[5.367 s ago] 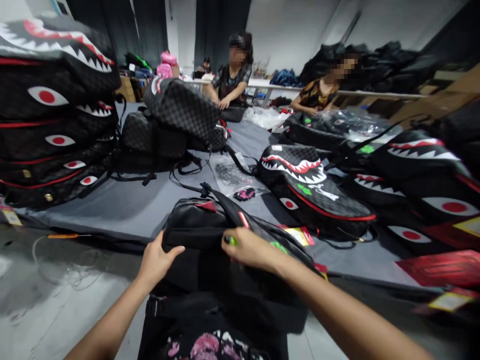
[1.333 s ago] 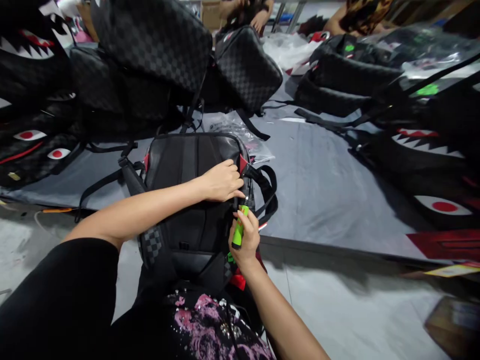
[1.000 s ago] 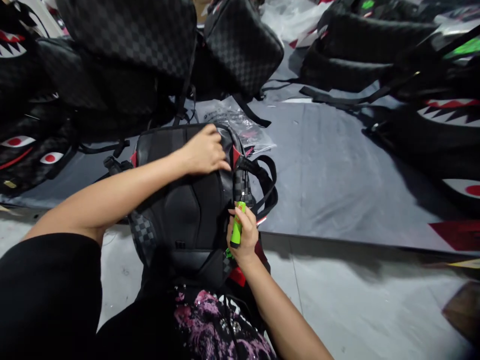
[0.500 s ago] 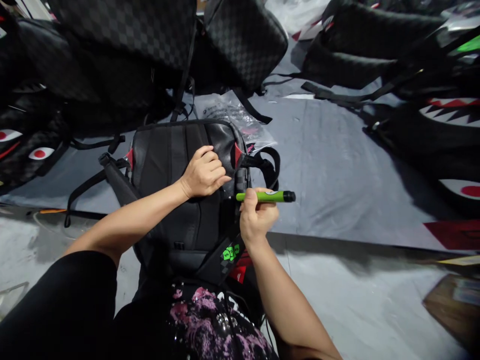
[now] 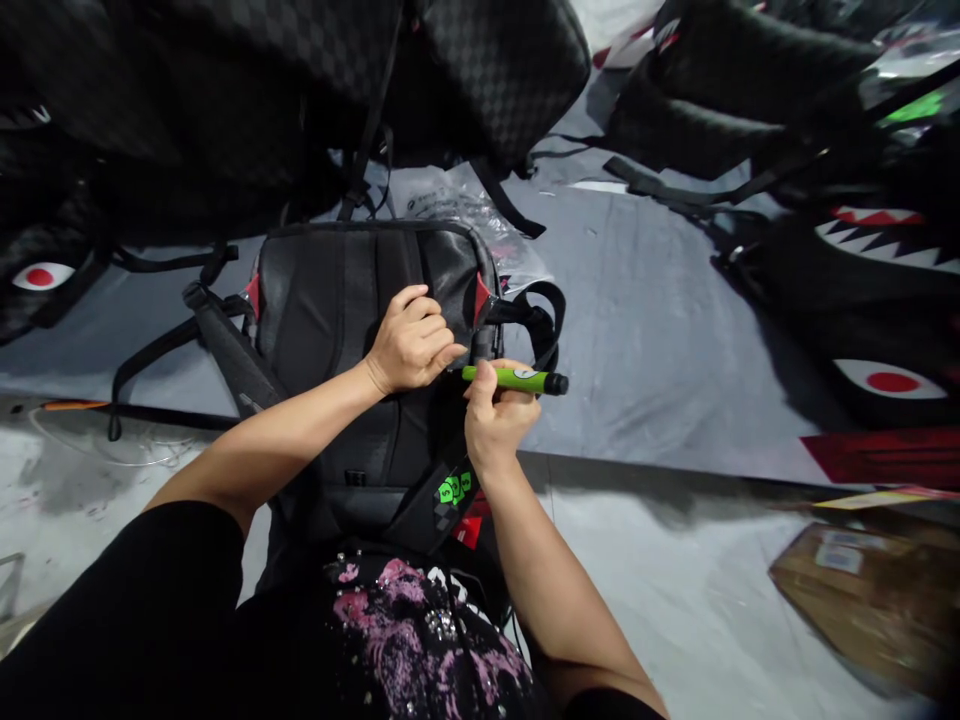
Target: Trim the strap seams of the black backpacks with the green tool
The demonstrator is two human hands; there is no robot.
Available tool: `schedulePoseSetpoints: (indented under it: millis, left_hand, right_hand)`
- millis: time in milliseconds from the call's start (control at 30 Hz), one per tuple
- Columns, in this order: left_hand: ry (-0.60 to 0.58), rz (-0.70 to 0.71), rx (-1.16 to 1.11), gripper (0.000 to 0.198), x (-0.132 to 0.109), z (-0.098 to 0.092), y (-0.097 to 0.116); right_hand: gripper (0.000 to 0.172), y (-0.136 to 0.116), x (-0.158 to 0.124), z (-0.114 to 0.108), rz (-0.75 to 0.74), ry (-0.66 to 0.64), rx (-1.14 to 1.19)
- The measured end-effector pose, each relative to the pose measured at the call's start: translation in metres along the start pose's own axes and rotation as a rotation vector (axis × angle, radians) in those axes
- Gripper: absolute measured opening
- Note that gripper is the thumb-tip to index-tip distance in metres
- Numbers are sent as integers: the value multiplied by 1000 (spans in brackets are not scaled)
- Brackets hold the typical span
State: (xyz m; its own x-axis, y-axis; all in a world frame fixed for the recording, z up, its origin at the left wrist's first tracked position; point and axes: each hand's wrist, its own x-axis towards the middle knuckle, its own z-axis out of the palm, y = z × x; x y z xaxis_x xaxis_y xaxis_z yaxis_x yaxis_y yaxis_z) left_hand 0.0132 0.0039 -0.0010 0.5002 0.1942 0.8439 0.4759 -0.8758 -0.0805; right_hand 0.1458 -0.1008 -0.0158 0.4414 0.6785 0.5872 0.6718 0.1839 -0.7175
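A black backpack [image 5: 300, 285] lies with its padded back and straps facing up, against the near edge of the grey-covered table. My left hand [image 5: 412, 343] is over its middle, fingers curled in and thumb against the index finger; what they hold, if anything, is hidden. Just right of it, my right hand [image 5: 501, 415] grips a green marker [image 5: 517, 379] with a black end. The marker lies nearly level, its narrow dark tip pointing left, close to my left thumb. Below, a strap with a bright green print [image 5: 454, 488] hangs near my right wrist.
Black checkered bags [image 5: 510, 80] stand along the back of the grey table cover [image 5: 637, 330]. Clear plastic wrap [image 5: 457, 200] lies behind the backpack. Bags with shark teeth and red eyes [image 5: 892, 382] are at the right. A cardboard box [image 5: 862, 590] sits on the floor.
My right hand has moved slightly left and up, bringing the marker's tip closer to my left thumb. The left hand keeps its curled shape. The camera view has shifted a little.
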Motion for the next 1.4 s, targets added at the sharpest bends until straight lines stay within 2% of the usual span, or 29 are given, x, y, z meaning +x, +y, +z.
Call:
schedulePoseSetpoints:
  millis: [567, 767, 900, 1167, 1400]
  left_hand:
    - [7, -4, -11, 43, -1, -3, 1]
    - [23, -8, -29, 43, -2, -1, 0]
    - [22, -6, -32, 43, -2, -1, 0]
    - [23, -7, -26, 45, -3, -1, 0]
    - [-14, -23, -50, 47, -8, 1, -1]
  right_hand:
    - [30, 0, 3, 2, -152, 14, -104]
    - [33, -2, 5, 4, -189, 31, -143]
    - [35, -1, 5, 5, -169, 29, -142]
    - [46, -1, 6, 3, -45, -76, -184]
    - [44, -3, 11, 1, -10, -140, -120]
